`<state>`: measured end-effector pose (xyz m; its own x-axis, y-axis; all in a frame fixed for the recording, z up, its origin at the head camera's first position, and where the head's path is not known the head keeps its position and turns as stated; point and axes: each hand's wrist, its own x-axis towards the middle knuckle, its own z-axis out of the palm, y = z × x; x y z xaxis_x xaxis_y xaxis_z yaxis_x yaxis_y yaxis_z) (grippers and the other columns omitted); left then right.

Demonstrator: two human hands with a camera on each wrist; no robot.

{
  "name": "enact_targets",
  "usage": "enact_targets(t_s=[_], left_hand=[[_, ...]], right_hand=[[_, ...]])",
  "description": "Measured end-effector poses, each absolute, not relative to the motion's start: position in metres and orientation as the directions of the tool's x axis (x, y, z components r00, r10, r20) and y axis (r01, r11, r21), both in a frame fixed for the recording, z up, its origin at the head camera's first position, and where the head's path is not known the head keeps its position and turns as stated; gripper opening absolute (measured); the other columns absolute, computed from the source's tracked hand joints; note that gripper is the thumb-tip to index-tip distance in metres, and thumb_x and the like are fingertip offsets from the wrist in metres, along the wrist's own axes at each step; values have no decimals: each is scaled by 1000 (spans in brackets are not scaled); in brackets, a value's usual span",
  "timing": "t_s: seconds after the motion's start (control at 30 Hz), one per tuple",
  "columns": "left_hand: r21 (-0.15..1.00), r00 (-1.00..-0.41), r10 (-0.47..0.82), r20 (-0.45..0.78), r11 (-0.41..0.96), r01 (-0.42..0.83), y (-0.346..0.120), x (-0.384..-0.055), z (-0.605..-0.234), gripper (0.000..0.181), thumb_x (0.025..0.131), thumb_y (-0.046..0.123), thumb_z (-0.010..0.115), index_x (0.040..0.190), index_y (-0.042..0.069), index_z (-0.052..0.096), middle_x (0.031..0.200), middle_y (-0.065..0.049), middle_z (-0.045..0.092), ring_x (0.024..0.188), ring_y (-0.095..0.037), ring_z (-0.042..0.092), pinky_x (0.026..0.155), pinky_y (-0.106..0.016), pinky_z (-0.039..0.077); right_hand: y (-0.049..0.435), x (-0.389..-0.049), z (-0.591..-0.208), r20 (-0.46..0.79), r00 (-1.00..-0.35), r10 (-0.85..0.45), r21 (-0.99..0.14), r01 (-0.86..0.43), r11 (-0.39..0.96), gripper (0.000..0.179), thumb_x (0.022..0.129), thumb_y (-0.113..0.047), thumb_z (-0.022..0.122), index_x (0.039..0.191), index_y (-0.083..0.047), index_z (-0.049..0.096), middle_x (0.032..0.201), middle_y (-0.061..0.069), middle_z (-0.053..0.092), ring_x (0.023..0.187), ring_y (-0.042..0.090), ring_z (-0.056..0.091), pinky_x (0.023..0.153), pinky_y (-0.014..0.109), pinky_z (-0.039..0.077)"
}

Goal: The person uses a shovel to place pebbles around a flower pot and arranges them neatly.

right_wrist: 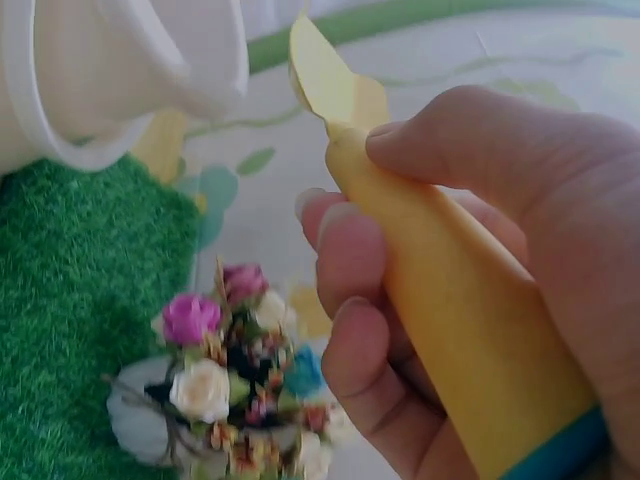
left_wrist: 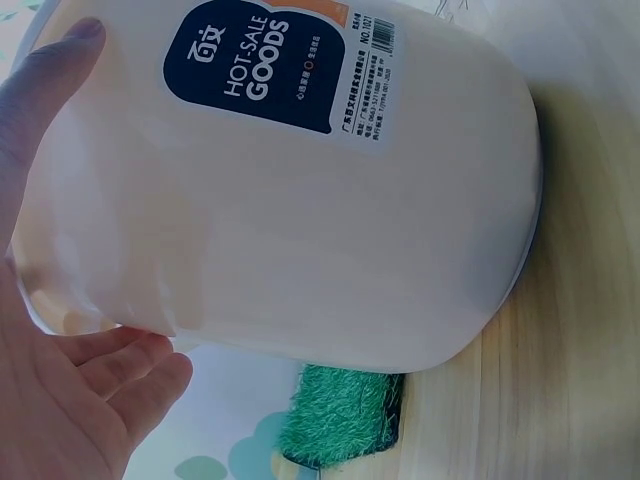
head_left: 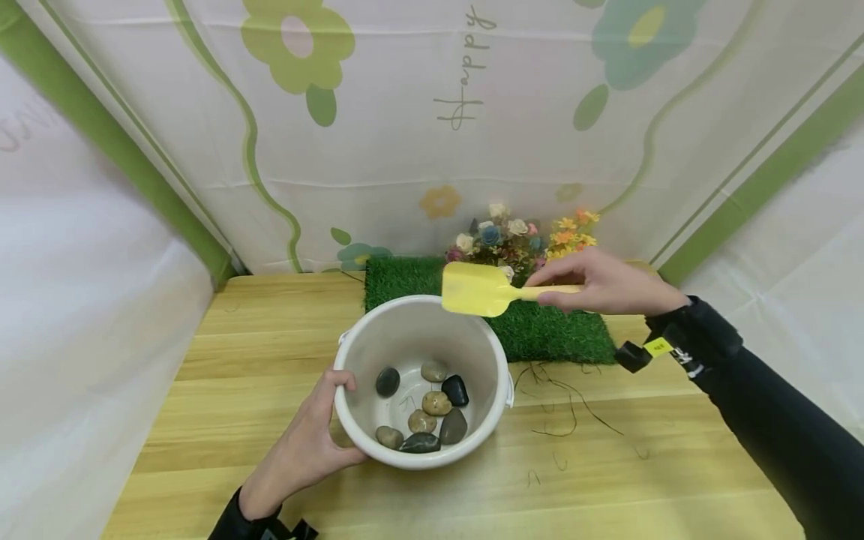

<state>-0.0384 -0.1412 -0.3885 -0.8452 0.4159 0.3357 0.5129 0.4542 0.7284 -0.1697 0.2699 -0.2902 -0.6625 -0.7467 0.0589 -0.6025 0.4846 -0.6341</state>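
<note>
A white bucket point(head_left: 420, 457) stands on the table with several grey, brown and black stones point(head_left: 436, 403) at its bottom. My left hand point(head_left: 312, 439) holds it at the left rim, one fingertip hooked over the edge. In the left wrist view, the thumb lies against the outer wall of the bucket point(left_wrist: 280, 240), near a printed label point(left_wrist: 270, 65). My right hand point(head_left: 601, 281) grips a yellow toy shovel point(head_left: 475, 289) by its handle, thumb along the top and fingers curled beneath. The shovel's blade, pointing left, is over the bucket's far rim in the head view.
Behind the bucket lies a green artificial grass mat point(head_left: 547, 334). Artificial flowers point(head_left: 502, 236) stand at its back, by a printed cloth backdrop point(head_left: 391, 150). Thin dark strands point(head_left: 574, 409) are scattered on the wooden table point(head_left: 236, 360) at the right.
</note>
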Motion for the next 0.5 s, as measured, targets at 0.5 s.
enact_targets(t_s=[0.5], left_hand=[[716, -847, 415, 332, 474, 513, -153, -49, -422, 73, 61, 39, 83, 107, 11, 34, 143, -5, 30, 125, -24, 35, 88, -45, 42]], right_hand=[[197, -165, -265, -16, -475, -880, -633, -676, 377, 22, 93, -19, 54, 114, -19, 62, 105, -6, 62, 86, 8, 56, 71, 30, 47]])
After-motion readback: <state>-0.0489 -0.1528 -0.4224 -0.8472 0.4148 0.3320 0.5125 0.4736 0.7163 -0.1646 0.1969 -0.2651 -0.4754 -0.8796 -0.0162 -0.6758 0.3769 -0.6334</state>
